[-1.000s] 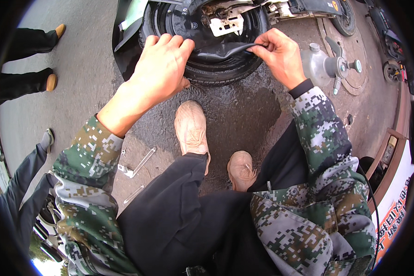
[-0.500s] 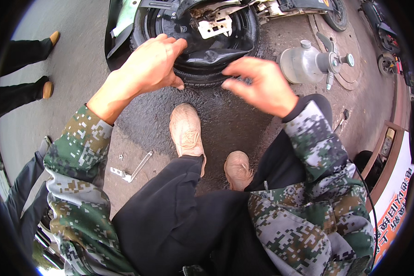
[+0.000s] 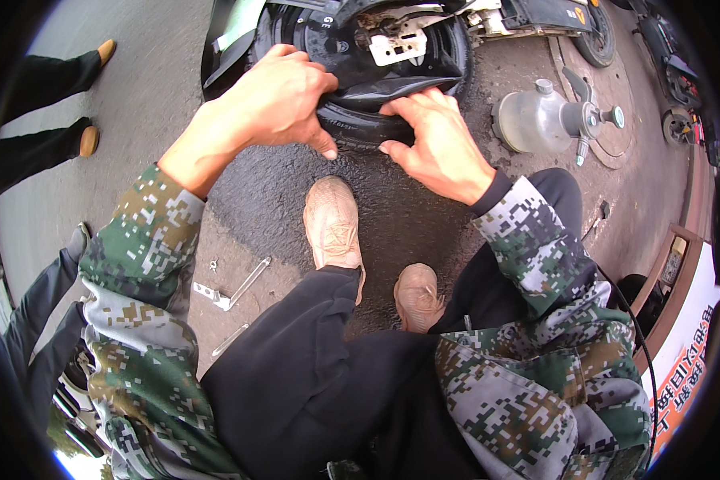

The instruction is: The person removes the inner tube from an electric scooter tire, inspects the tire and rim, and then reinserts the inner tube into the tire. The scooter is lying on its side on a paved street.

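A black tire (image 3: 358, 126) on a wheel with a black rim (image 3: 296, 34) stands in front of me at the top of the view. A slack, glossy black inner tube (image 3: 376, 94) bulges out along the tire's near side. My left hand (image 3: 284, 100) curls its fingers over the tire at the left end of the tube, thumb lower down. At the tube's right part, my right hand (image 3: 440, 144) hooks its fingers over the rubber, with the thumb near the tread. The undersides of both sets of fingers are hidden.
A translucent pump sprayer (image 3: 532, 120) stands on the ground at the right. Wet pavement (image 3: 256, 200) surrounds my shoes. A metal bracket (image 3: 214, 294) and a wrench (image 3: 250, 282) lie at the left. Bystanders' legs (image 3: 52, 84) show at the far left; a signboard (image 3: 692, 352) is at the right.
My right hand has moved in and up onto the inner tube, from apart to gripping. My left hand stays on the tire. The whole view has shifted slightly.
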`<state>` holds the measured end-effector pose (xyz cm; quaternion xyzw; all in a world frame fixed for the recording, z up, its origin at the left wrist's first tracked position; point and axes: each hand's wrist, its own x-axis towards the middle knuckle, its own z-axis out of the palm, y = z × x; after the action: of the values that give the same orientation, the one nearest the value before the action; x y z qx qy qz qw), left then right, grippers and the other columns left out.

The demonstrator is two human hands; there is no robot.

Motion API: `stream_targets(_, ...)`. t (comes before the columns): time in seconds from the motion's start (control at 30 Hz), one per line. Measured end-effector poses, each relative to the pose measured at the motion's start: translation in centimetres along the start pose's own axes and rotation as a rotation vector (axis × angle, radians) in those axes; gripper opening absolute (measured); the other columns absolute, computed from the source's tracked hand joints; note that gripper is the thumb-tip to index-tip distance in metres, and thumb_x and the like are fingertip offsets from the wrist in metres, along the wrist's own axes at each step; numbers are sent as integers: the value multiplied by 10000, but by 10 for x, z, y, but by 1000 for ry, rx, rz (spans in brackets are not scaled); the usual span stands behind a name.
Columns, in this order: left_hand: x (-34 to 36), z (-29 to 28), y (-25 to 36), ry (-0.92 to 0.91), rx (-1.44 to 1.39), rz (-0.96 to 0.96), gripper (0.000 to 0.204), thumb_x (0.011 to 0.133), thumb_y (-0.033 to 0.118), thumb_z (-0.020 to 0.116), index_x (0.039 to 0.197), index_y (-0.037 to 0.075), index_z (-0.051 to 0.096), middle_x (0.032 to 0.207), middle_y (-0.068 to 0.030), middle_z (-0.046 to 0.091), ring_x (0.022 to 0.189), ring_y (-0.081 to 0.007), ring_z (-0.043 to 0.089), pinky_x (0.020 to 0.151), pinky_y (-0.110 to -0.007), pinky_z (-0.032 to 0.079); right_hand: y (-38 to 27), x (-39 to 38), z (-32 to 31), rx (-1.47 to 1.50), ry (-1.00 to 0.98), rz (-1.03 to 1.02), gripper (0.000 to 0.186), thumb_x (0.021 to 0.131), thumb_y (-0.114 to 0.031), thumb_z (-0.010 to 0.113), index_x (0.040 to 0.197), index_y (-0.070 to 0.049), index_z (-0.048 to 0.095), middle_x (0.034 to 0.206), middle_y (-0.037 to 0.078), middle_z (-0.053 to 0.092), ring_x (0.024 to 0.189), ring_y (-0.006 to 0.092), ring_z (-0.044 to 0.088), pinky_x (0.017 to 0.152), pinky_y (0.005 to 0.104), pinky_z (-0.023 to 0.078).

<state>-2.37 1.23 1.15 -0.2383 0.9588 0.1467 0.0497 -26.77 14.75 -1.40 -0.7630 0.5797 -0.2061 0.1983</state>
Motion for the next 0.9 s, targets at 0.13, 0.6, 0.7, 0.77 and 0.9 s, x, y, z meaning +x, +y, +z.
stream_targets(0.13,3,8,1,32,-11,34,743,620,525,1004,1051,-48,808,1037,-159,705,1153,-356,667,1040,-464,507,-1,3,-2,22,-17,2,442,858,-218,889,1220,-4,753,1157,195,750,1209,390,653,1090,484,475)
stream_targets(0.6,5,9,4,30,-169,2,843,601,378,1064,1223,8,632,983,-164,809,1059,-365,786,983,-477,496,9,1,-5,224,1,77,655,910,-254,891,1424,-12,563,1112,221,787,1067,426,754,953,507,583)
stream_targets(0.7,3,11,6,60,-162,7,867,613,299,1062,1288,-4,611,1189,-184,784,1182,-382,740,1032,-454,484,5,0,-8,4,-4,22,645,878,-190,863,1451,-9,627,1105,206,799,1067,416,745,987,515,562)
stream_targets(0.77,1,12,7,119,-109,27,888,609,314,1067,1310,0,621,1207,-185,752,1172,-392,734,1023,-467,506,-2,-4,-17,-150,-31,17,645,864,-195,862,1447,-12,658,1091,200,800,1064,412,741,997,513,553)
stream_targets(0.9,-1,10,7,158,-103,4,894,614,313,1066,1333,11,629,1216,-191,704,1155,-412,721,1044,-489,531,-15,-9,-45,43,156,119,545,884,-158,853,1403,-53,723,1001,141,796,923,327,765,850,438,612)
